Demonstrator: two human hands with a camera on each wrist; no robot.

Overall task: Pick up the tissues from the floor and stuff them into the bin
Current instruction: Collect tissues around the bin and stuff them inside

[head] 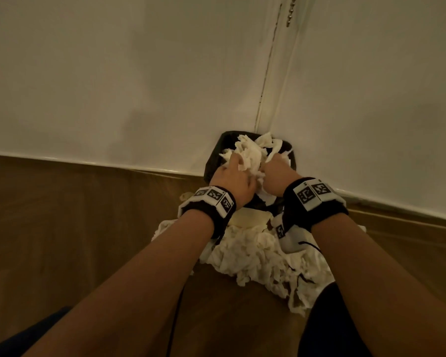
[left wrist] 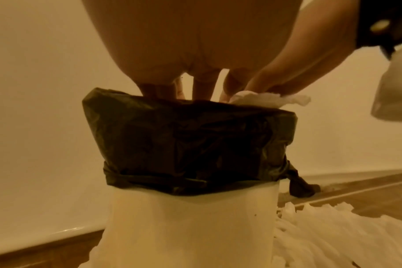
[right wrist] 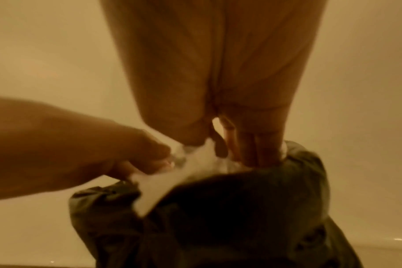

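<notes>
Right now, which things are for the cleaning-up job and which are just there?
For the job:
- white bin with black plastic liner
- crumpled white tissues being pushed into the bin
- heap of white tissues on the floor
- left hand, right hand

Just there:
- metal bead chain on the wall
- brown wooden floor

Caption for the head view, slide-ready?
Both hands, left hand and right hand, press tissues into the black-lined bin.

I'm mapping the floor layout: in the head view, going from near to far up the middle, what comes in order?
Pile of tissues on the floor → left hand and right hand pressing tissues into the bin → bin with its black liner → wall corner.
</notes>
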